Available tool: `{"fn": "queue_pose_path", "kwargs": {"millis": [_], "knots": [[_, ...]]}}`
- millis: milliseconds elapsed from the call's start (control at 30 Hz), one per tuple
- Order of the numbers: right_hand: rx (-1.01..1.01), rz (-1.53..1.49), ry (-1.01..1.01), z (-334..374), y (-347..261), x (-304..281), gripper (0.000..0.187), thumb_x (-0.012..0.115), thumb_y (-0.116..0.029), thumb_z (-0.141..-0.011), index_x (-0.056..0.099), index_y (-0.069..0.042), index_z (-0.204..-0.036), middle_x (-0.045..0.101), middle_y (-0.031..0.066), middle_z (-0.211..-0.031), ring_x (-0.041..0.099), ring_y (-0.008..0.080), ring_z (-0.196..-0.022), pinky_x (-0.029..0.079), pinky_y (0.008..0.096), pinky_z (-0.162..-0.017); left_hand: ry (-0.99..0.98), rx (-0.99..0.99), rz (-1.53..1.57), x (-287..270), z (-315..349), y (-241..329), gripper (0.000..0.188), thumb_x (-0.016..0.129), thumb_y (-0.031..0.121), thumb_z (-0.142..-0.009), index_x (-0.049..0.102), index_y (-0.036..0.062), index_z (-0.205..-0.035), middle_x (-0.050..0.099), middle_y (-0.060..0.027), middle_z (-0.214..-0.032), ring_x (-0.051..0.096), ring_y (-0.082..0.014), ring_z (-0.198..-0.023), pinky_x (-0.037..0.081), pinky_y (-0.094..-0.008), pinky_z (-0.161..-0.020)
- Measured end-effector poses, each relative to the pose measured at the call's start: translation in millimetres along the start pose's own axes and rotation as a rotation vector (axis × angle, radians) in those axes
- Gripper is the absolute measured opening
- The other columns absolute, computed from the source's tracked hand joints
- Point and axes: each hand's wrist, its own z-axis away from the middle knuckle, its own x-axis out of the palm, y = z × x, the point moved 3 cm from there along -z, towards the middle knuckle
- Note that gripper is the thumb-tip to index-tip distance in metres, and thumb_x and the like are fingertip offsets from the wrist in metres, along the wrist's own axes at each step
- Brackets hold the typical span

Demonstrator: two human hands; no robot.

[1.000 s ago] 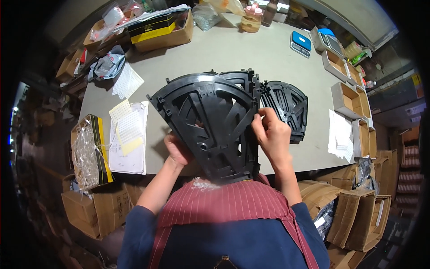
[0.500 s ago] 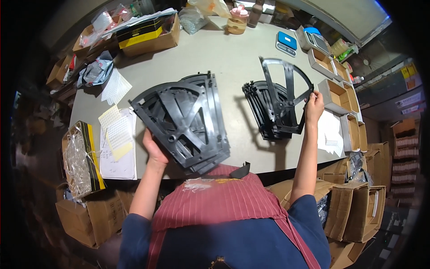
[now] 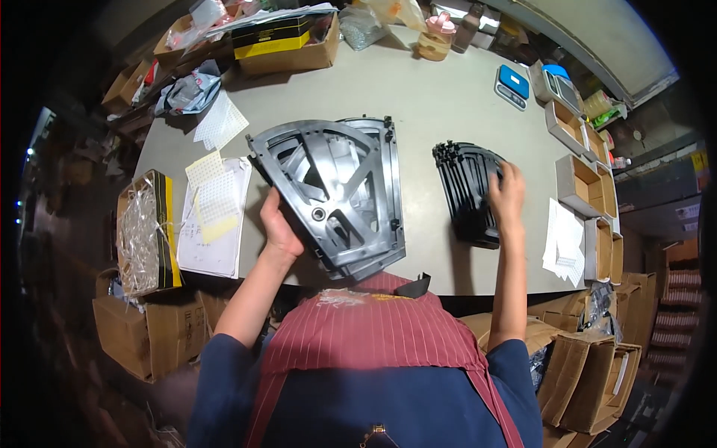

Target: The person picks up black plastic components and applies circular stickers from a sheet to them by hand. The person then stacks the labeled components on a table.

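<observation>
Near side of the worktop [image 3: 418,97]: my left hand [image 3: 282,230] grasps fan-shaped black plastic frames [image 3: 340,185]; my right hand [image 3: 509,196] touches the right-hand stack [image 3: 469,196], grip unclear. Stacking seems underway; I'd square edges next.

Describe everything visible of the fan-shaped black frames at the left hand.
The fan-shaped black frames look like glossy moulded plastic, stacked in layers. The top one has a curved far rim, straight spokes, a ringed round hole where they meet, and cut-outs showing layers beneath. The stack narrows toward the person. The left hand holds its left side, fingers partly hidden; whether the table also supports it is unclear.
</observation>
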Motion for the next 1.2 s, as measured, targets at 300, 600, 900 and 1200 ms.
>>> {"fn": "queue_pose_path", "kwargs": {"millis": [300, 600, 900, 1200], "knots": [[-0.487, -0.608, -0.356, 14.5, -297.5, -45.0, 0.039, 0.078, -0.022, -0.079, 0.059, 0.0, -0.105, 0.057, 0.0173, -0.105, 0.057, 0.0341, -0.097, 0.05, 0.0413, -0.082, -0.13, 0.022, -0.017, 12.8, -3.2, -18.0, 0.049, 0.044, 0.047, -0.099, 0.062, 0.0076, -0.122, 0.068, -0.01, -0.117, 0.064, -0.026, -0.106, 0.049, -0.0413, -0.098], [-0.422, -0.648, -0.029, -39.1, -284.5, -83.7, 0.03, 0.071, -0.002, -0.072, 0.058, -0.007, -0.099, 0.059, 0.0107, -0.092, 0.063, 0.0294, -0.077, 0.053, 0.0386, -0.062, -0.126, 0.02, 0.176, -13.6, 10.8, 27.8, 0.047, 0.054, 0.045, -0.098, 0.063, 0.0048, -0.121, 0.07, -0.009, -0.11, 0.067, -0.0249, -0.1, 0.053, -0.0386, -0.091], [0.554, -1.515, -0.538, -52.6, -197.3, 68.5, 0.025, 0.065, 0.003, -0.082, 0.061, 0.0, -0.106, 0.064, 0.0061, -0.09, 0.061, 0.0125, -0.069, 0.052, 0.0266, -0.056, 0.125, 0.377, 0.035, -89.6, 47.7, 105.3, 0.061, 0.056, 0.049, -0.097, 0.056, 0.0016, -0.134, 0.063, -0.0132, -0.131, 0.059, -0.0303, -0.12, 0.045, -0.043, -0.106], [0.753, -1.547, -0.503, 7.3, -225.6, 144.0, 0.013, 0.061, 0.006, -0.087, 0.057, 0.001, -0.099, 0.057, 0.0046, -0.088, 0.06, 0.0126, -0.073, 0.061, 0.0299, -0.06, 0.282, 0.589, -0.011, -137.3, 83.7, 145.9, 0.059, 0.053, 0.05, -0.098, 0.055, 0.0028, -0.133, 0.065, -0.0124, -0.118, 0.062, -0.0271, -0.108, 0.048, -0.0405, -0.097]]}}
